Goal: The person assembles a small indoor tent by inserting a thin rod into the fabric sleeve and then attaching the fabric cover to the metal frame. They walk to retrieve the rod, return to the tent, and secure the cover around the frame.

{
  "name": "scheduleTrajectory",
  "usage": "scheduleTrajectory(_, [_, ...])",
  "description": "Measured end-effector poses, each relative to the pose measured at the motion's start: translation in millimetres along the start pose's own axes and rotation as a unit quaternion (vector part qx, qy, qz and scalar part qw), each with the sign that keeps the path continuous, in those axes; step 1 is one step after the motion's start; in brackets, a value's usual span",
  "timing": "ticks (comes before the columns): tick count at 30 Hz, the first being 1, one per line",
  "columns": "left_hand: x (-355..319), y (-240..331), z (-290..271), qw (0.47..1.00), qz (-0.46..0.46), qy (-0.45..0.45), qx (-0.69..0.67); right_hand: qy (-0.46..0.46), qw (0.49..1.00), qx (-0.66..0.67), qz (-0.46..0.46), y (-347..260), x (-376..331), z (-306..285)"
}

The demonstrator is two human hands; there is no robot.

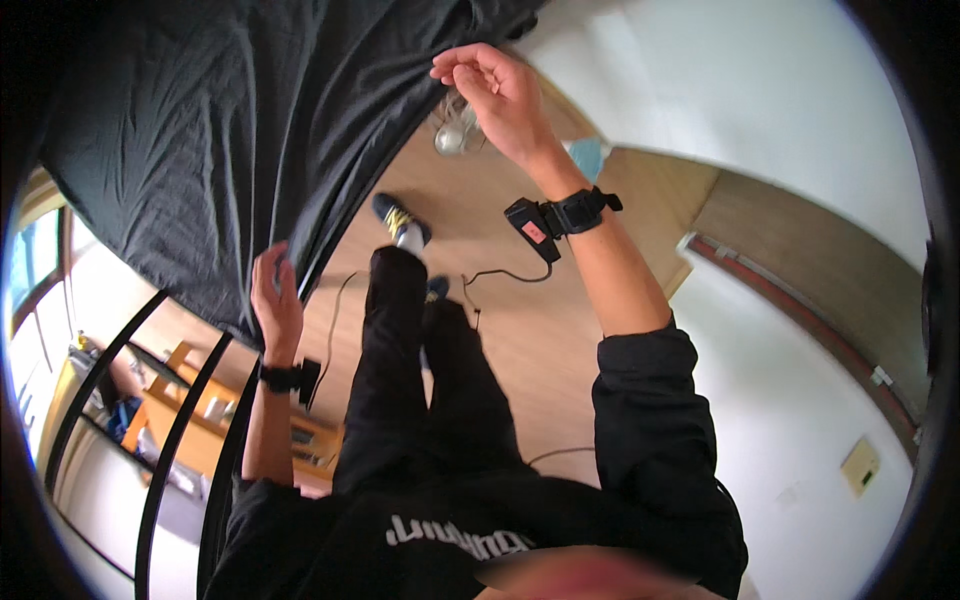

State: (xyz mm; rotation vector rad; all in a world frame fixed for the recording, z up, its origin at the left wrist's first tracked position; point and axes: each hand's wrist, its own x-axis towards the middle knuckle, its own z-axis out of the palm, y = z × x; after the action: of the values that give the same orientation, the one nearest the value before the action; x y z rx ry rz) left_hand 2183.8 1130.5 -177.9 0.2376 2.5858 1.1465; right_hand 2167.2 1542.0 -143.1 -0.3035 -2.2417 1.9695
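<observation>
A large black cloth (190, 130), full of creases, spreads over the upper left and hangs in folds. My left hand (277, 310) is closed on its near edge, and folds gather at the fingers. Farther off on the right, my right hand (505, 100) has bent fingers with their tips at the cloth's far right edge; they look pinched on it, though the contact is partly hidden. Each wrist wears a black strap; the right one carries a small black box (532, 230) with a cable.
Black metal bars (180, 430) stand at the lower left, with wooden shelving (185, 410) beyond. Thin cables (510, 275) hang near my legs above the wood-coloured floor (560, 370). A white wall (790, 370) bounds the right; a pale round object (452, 138) lies beneath my right hand.
</observation>
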Motion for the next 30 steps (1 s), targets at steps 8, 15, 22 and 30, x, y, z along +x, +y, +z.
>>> scheduleTrajectory(8, [27.8, -35.1, -7.4, 0.979, -0.127, -0.147, -0.060, -0.033, 0.958, -0.285, -0.007, 75.8, 184.9, -60.5])
scheduleTrajectory(15, [66.2, -86.5, -0.3, 0.951, -0.225, -0.195, -0.083, -0.017, 0.916, -0.299, 0.269, 176.1, 249.5, -135.6])
scheduleTrajectory(22, [87.0, -156.7, 33.1, 0.920, -0.309, -0.229, -0.076, -0.125, 0.790, -0.462, 0.382, 252.4, 265.0, -134.1])
scheduleTrajectory(30, [68.6, -200.1, 67.9, 0.890, -0.403, -0.171, -0.126, -0.144, 0.734, -0.488, 0.450, 252.8, 273.7, -136.4])
